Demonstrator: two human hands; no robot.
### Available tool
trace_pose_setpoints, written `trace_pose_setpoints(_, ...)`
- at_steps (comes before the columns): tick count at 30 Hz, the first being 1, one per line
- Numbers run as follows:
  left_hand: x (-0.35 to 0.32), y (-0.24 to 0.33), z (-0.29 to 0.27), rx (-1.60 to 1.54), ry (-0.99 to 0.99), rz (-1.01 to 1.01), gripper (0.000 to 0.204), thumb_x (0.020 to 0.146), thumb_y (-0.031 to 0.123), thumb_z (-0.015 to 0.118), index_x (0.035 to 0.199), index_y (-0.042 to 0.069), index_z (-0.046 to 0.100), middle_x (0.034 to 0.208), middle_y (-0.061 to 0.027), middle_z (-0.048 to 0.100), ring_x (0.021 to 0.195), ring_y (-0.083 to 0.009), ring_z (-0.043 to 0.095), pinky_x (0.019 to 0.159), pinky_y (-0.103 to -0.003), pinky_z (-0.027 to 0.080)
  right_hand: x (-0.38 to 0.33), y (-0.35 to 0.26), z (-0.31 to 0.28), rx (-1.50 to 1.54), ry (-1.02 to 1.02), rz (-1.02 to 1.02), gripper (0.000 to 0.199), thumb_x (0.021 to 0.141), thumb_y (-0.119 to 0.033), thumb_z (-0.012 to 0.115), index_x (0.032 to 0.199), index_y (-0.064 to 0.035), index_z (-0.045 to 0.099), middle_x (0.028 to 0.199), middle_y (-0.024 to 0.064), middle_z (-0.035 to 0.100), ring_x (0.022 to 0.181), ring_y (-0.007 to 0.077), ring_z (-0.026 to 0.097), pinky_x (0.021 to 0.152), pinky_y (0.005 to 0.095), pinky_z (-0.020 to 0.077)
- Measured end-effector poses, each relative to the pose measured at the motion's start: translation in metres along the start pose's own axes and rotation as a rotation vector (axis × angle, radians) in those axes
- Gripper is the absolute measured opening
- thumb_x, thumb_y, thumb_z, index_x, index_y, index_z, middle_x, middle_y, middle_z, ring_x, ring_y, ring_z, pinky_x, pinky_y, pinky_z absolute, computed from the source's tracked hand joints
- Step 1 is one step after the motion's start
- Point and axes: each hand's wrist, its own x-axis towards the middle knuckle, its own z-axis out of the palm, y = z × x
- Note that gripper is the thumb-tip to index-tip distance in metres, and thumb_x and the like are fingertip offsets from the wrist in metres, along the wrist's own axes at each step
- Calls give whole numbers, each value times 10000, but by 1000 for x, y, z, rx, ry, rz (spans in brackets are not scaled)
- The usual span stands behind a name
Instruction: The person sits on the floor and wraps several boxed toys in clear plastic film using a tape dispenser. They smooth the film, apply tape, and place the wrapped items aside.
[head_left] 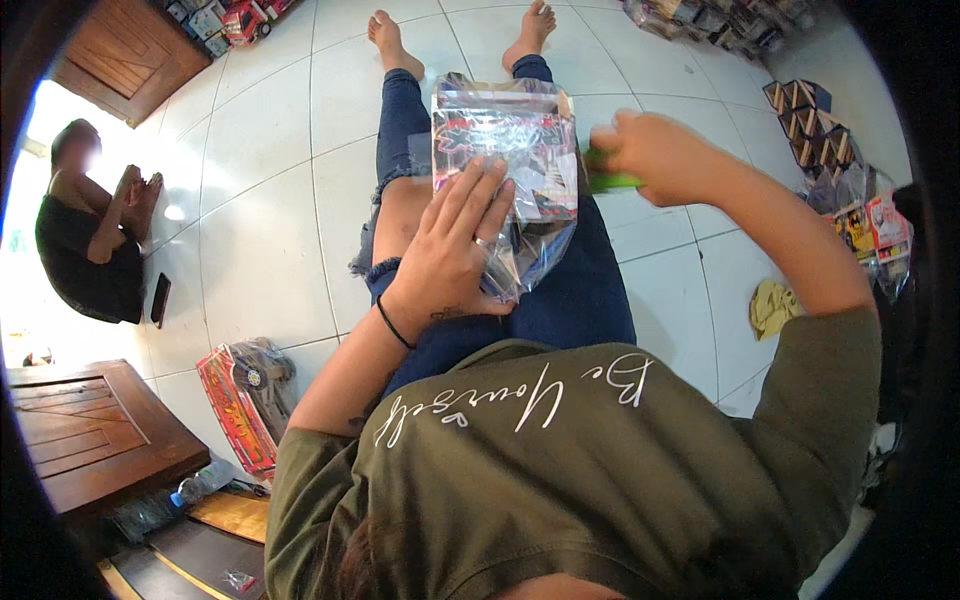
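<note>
The left hand (455,250) lies flat, fingers spread open, on a clear plastic toy bag (505,150) on the lap. The right hand (655,155) has fingers closed around a green thing (612,182).

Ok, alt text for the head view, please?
Seated on a white tiled floor, a person's left hand presses a clear plastic packet on their lap; the right hand grips a green object. Another person sits nearby.

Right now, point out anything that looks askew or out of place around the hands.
A yellow cloth lies crumpled on the floor tiles at the right. Nothing else stands out: the left hand presses the clear plastic package on the lap.
</note>
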Motion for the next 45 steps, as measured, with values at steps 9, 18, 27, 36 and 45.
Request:
trace_pose_setpoints(9, -18, -36, 16, -215, 461, 132, 1181, 661, 827, 576, 1457, -18, 357, 1475, -274, 291, 1417, -380, 252, 1152, -462, 180, -15, -22, 257, 680, 515, 716, 466, 721, -37, 659, 1186, -47, 628, 1128, 157, 618, 1026, 366, 605, 887, 396, 510)
trace_pose_setpoints(18, -24, -25, 36, -971, 246, -314, 1009, 895, 769, 192, 1515, -27, 165, 1584, -174, 176, 1464, -297, 175, 1185, -393, 130, -15, -67, 357, 1414, 859, 1300, 542, 926, -229, 598, 1398, -11, 443, 1392, 199, 464, 1270, 268, 468, 1025, 366, 406)
trace_pose_setpoints(27, 187, -39, 4, 104, -470, 757, 273, 846, 222, 579, 1053, 95, 704, 1154, -132, 652, 1133, -303, 577, 1063, -422, 393, 45, -57, 241, 1101, 1248, 1054, 574, 921, -244, 630, 1421, -53, 421, 1420, 163, 445, 1281, 277, 453, 1043, 375, 385)
trace_pose_setpoints(36, 233, -97, 10, 248, -372, -106, 599, 956, 507, 381, 851, 25, 721, 801, -195, 692, 824, -345, 674, 800, -445, 519, 90, -123, 106, 1495, 1507, 727, 674, 993, -398, 409, 1496, 7, 215, 1538, 163, 257, 1412, 268, 254, 1150, 387, 179)
trace_pose_setpoints(45, 171, -143, -44, -487, -695, -488, 611, 961, 443, 489, 1393, 23, 397, 1197, -103, 581, 1094, -200, 541, 1023, -324, 316, 165, -3, 51, 2705, 1501, 240, 771, 948, -675, 275, 1366, -52, 450, 1263, 134, 581, 1123, 263, 582, 973, 398, 457)
